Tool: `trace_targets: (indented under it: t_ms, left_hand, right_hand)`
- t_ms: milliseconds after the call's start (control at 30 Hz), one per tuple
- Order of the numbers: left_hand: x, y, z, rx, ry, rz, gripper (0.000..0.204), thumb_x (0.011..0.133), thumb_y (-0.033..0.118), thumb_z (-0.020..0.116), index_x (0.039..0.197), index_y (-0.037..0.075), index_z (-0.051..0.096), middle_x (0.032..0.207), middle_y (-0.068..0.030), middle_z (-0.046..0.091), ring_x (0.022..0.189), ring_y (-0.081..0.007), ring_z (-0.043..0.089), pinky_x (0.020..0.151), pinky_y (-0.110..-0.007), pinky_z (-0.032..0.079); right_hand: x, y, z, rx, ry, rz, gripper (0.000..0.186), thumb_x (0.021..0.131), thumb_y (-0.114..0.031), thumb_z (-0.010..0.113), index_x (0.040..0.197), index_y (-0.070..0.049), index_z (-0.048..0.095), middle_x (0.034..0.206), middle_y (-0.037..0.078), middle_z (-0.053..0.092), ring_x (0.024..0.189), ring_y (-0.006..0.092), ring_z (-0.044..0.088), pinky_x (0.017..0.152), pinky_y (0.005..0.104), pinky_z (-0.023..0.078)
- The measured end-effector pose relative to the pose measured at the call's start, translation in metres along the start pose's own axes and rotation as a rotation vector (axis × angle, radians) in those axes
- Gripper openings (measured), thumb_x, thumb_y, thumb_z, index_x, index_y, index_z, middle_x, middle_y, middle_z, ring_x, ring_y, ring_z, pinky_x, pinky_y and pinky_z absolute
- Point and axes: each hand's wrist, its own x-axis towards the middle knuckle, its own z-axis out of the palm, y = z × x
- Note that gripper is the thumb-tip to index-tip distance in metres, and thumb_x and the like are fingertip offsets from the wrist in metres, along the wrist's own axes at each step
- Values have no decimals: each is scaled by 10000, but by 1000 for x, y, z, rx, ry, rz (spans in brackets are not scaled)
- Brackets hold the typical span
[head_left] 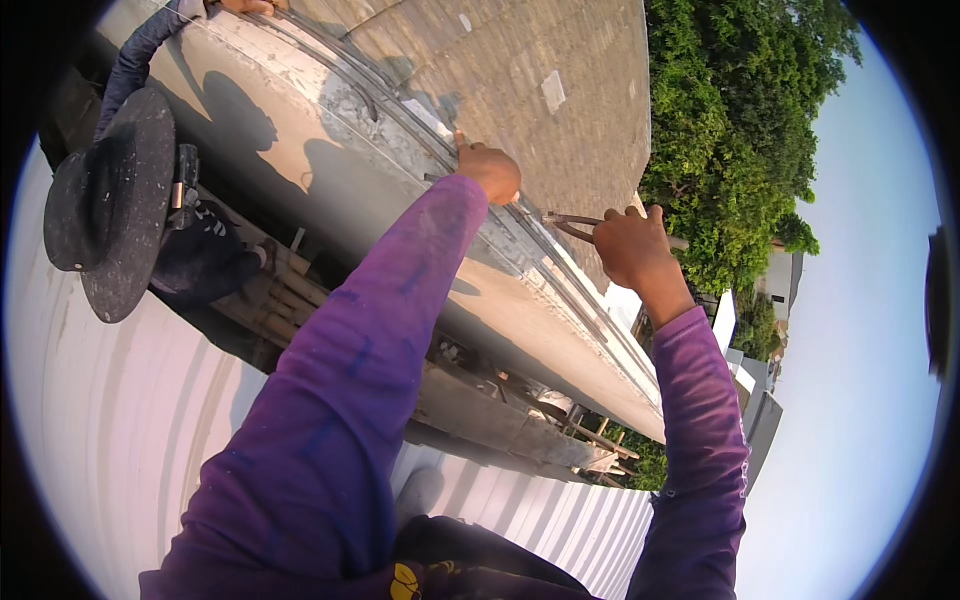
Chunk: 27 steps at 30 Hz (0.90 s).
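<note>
Long, thin steel rods (425, 135) run along the top edge of a concrete wall in front of me. My left hand (488, 175) is closed over them near the middle, its fingers bent around the rods and partly hidden. Just to the right, my right hand (635, 250) grips a pair of pincers (572, 222) by the handles. The tool's head points left toward the rods, a short way from my left hand. Whether its jaws hold any wire cannot be made out.
A co-worker in a dark wide-brimmed hat (115, 205) stands at left, one hand (247, 5) on the rods. Beyond the wall (480, 290) lies a brownish tiled roof (540, 120). Light corrugated sheeting (110, 420) spreads below, and bamboo poles (290, 290) stick out under the wall.
</note>
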Motion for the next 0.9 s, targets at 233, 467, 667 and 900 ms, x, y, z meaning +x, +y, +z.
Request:
trace_targets:
  t_ms: [233, 467, 667, 900]
  left_hand:
    - [-7, -2, -5, 2, 54, 3, 534, 1017, 515, 609, 1350, 106, 696, 1453, -157, 615, 1421, -407, 484, 1241, -700, 106]
    - [-9, -4, -1, 5, 62, 19, 522, 1016, 516, 611, 1330, 110, 707, 1432, -155, 629, 1407, -395, 502, 1236, -703, 136]
    - [-8, -2, 1, 7, 87, 26, 514, 1019, 502, 614, 1318, 96, 714, 1409, -158, 643, 1393, -395, 513, 1232, -706, 154]
    - [-9, 1, 10, -5, 93, 41, 520, 1007, 504, 629, 1309, 90, 719, 1412, -155, 641, 1391, -391, 515, 1230, -701, 171]
  right_hand:
    - [18, 4, -15, -4, -49, -38, 201, 870, -29, 639, 999, -84, 783, 1117, 96, 729, 1141, 315, 676, 1007, 629, 432]
    - [21, 7, -39, 43, -200, 22, 246, 848, -44, 662, 1036, -104, 807, 1100, 128, 774, 1102, 344, 720, 1123, 636, 370]
    - [35, 15, -33, 128, -347, -25, 348, 808, 6, 604, 1100, -60, 782, 1196, 188, 745, 1206, 433, 670, 1137, 732, 335]
    - [43, 16, -23, 205, -373, -47, 432, 811, -14, 580, 1198, -84, 759, 1236, 193, 727, 1190, 451, 663, 1084, 608, 465]
